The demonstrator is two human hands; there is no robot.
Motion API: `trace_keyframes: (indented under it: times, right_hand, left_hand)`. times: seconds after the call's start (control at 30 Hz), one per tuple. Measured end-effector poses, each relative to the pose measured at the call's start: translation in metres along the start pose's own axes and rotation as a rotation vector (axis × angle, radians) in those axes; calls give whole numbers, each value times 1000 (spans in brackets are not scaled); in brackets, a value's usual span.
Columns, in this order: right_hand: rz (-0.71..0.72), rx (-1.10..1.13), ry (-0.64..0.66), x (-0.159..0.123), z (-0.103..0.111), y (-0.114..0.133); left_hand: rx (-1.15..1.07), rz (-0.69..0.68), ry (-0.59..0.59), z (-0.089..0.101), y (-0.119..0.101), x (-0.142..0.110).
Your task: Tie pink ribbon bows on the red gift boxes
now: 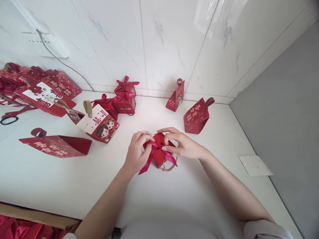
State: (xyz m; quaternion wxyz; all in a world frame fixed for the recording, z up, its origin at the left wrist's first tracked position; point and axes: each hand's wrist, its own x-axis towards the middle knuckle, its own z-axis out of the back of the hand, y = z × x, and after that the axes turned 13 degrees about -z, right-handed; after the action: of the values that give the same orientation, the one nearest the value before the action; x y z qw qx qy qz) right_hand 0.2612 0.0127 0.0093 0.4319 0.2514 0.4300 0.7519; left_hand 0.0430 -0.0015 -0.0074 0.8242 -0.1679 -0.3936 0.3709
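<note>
A small red gift box (157, 160) stands on the white table in front of me, with a gold cord handle (170, 168) at its near side. A magenta ribbon (146, 166) is tied in a bow on its top, its two tails hanging towards me. My left hand (138, 151) pinches the left part of the bow between thumb and fingers. On the right part, my right hand (180, 142) pinches the ribbon with curled thumb and index finger, its other fingers resting over the box's far side. The fingers partly hide the knot and box top.
Red boxes with ribbon bows (126, 103) stand by the tiled wall. Handled triangular boxes (196, 116) stand right and left, with a pile of boxes (47, 96) further left. Scissors (10, 120) lie at the left edge. A carton (37, 214) of ribbons sits lower left.
</note>
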Motion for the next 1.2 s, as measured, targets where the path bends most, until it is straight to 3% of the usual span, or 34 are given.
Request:
trace_keyframes:
  times: [0.23, 0.47, 0.57, 0.8, 0.93, 1.2]
  right_hand:
    - [-10, 2, 41, 1, 2, -1]
    - [29, 97, 101, 2, 2, 1]
    - [39, 145, 130, 2, 3, 1]
    - [16, 136, 144, 1, 2, -2]
    - [33, 72, 138, 0, 2, -2]
    - [33, 96, 129, 2, 0, -3]
  left_hand:
    - [-8, 7, 64, 5, 1, -1]
    - [-205, 38, 183, 7, -4, -1]
    - [-149, 32, 160, 6, -5, -1]
    - [-154, -72, -52, -4, -3, -6]
    - [-185, -59, -58, -6, -4, -7]
    - [58, -71, 33, -3, -1, -2]
